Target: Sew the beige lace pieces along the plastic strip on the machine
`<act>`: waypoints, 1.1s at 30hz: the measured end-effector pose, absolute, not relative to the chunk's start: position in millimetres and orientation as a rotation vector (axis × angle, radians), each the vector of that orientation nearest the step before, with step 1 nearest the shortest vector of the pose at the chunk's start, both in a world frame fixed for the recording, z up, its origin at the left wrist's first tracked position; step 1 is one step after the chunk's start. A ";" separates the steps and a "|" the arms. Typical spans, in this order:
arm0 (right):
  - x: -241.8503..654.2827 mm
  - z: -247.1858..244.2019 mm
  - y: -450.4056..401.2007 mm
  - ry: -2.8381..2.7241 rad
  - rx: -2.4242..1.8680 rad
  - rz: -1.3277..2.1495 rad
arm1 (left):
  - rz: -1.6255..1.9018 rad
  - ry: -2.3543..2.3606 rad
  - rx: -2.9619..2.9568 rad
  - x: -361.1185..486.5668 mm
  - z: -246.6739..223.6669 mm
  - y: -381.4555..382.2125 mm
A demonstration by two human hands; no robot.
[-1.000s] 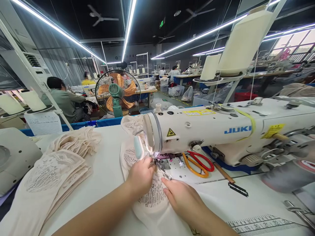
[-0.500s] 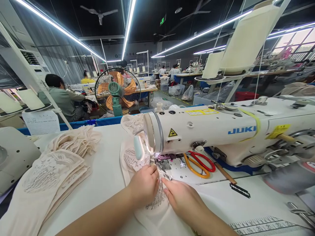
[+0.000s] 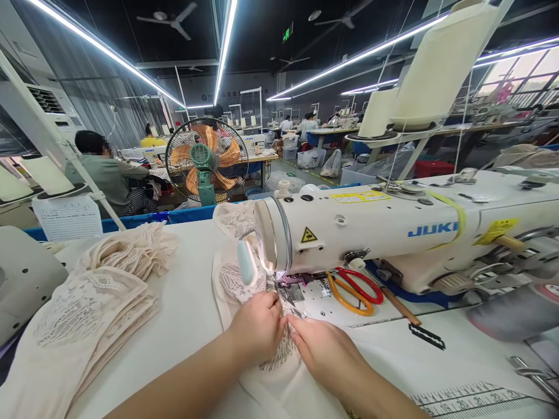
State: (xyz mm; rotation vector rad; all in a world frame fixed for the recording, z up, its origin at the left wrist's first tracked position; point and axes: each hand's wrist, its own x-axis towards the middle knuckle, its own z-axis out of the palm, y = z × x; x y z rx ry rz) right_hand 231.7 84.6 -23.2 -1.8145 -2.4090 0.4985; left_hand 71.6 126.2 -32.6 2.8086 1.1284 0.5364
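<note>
A cream lace-and-fabric garment piece (image 3: pixel 279 358) lies under the needle end of a white sewing machine (image 3: pixel 332 227). My left hand (image 3: pixel 257 326) is closed on the piece just in front of the presser foot, fingers curled together. Close beside it, my right hand (image 3: pixel 321 349) pinches the piece's right edge between thumb and forefinger. More of the same cream fabric (image 3: pixel 236 279) spreads behind and left of the needle. Part of the seam is hidden by my fingers.
On the left lies a stack of cream lace pieces (image 3: pixel 100 314). Scissors with red and orange handles (image 3: pixel 360 291), a wooden-handled tool (image 3: pixel 399 305), a black blade (image 3: pixel 427 336) and a printed ruler (image 3: pixel 476 398) are at the right. A large fan (image 3: pixel 205 160) and a seated person (image 3: pixel 105 174) are beyond.
The view has shifted very slightly. Both hands keep nearly the same hold and place on the cream piece by the needle.
</note>
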 end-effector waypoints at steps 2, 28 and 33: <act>231.1 -20.8 85.0 -2.413 -1.817 0.485 | 0.528 1.143 2.803 71.3 -33.1 127.6; 244.9 -14.3 62.4 -2.538 -1.713 0.367 | -0.050 1.484 2.722 55.4 7.1 109.7; 249.7 -18.6 60.4 -2.607 -1.668 0.349 | -0.300 1.522 2.484 47.9 20.7 94.0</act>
